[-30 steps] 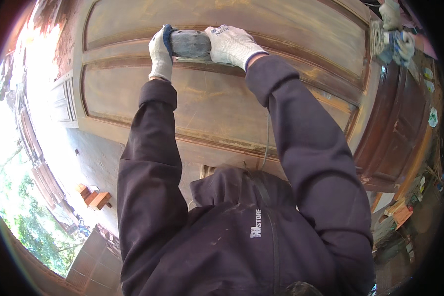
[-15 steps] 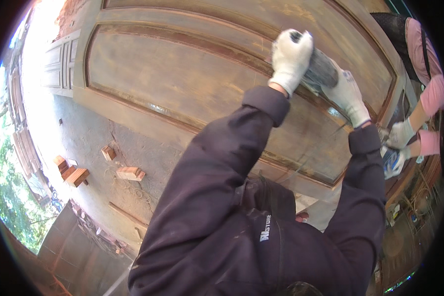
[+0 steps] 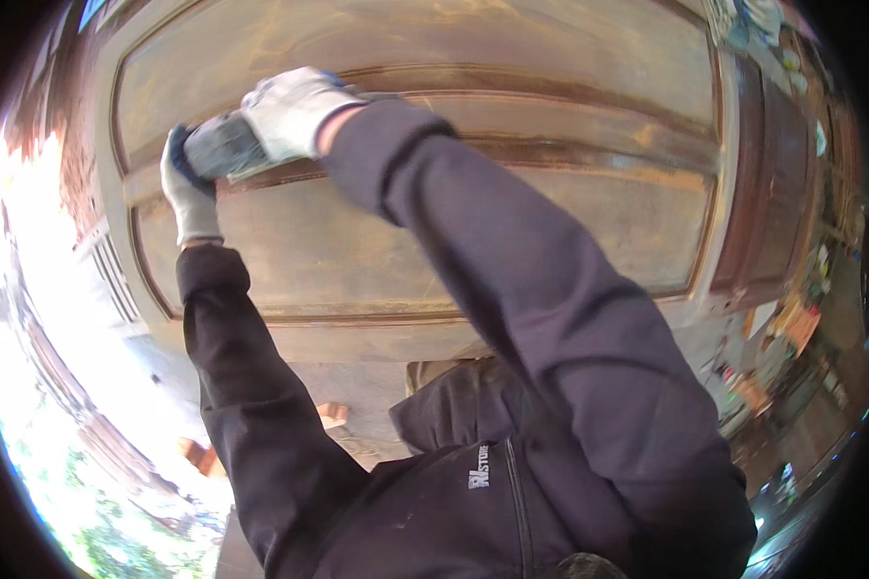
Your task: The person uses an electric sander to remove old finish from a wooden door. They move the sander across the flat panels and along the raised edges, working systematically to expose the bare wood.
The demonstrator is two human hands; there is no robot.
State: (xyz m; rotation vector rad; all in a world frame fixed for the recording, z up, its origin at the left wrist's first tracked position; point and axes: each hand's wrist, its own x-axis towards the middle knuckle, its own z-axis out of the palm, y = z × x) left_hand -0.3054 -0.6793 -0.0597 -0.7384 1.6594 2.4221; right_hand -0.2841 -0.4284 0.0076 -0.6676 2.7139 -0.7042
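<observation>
A large brown wooden panel door (image 3: pixel 406 236) lies flat before me. Toward its left end, on the strip between two recessed panels, sits a dusty dark grey sander (image 3: pixel 225 145) with a pale flat base showing along its near edge. My left hand (image 3: pixel 191 188), in a white glove with dark fingertips, closes round the sander's left end. Gripping the other end from above is my gloved right hand (image 3: pixel 294 111). The fingers of both hands are partly hidden, and motion blurs the tool a little. My dark sleeves reach up across the near part of the door.
A darker reddish-brown wooden piece (image 3: pixel 768 183) stands beyond the door's right end. Wood blocks (image 3: pixel 333 415) lie on the floor below the near edge. Cluttered items fill the far right. At the top right something pale, perhaps a glove or cloth (image 3: pixel 761 17), is unclear.
Both hands have carried the sander from the door's right part to its left end. My view has turned, and the co-worker's pink sleeves have left the right side.
</observation>
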